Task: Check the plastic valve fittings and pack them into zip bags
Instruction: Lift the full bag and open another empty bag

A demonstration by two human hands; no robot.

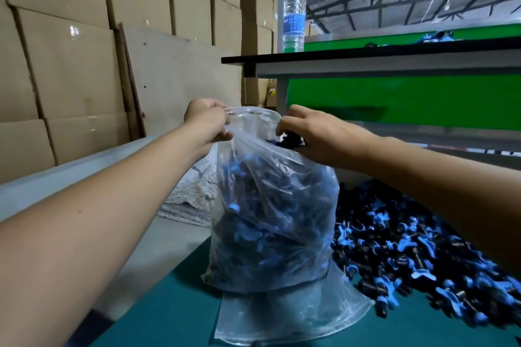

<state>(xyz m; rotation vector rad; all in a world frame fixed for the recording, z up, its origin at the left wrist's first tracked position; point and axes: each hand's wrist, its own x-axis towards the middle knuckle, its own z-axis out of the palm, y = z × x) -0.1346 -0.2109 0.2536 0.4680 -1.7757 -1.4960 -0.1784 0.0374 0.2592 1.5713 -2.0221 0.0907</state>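
A clear zip bag point(270, 220) stands upright on the teal table point(174, 304), well filled with black and blue valve fittings. My left hand point(207, 121) pinches the bag's top rim on the left and holds its mouth up. At the mouth's right side my right hand point(318, 135) grips a few dark fittings point(290, 139), its fingers curled over the opening. To the right of the bag lies a loose pile of fittings point(417, 251). Flat under the bag there is an empty clear bag point(296, 315).
A water bottle point(294, 8) stands on a black-edged shelf point(366, 55) above a green panel. Stacked cardboard boxes point(70, 51) and a leaning board fill the left. A crumpled white sack point(191, 194) lies behind the bag.
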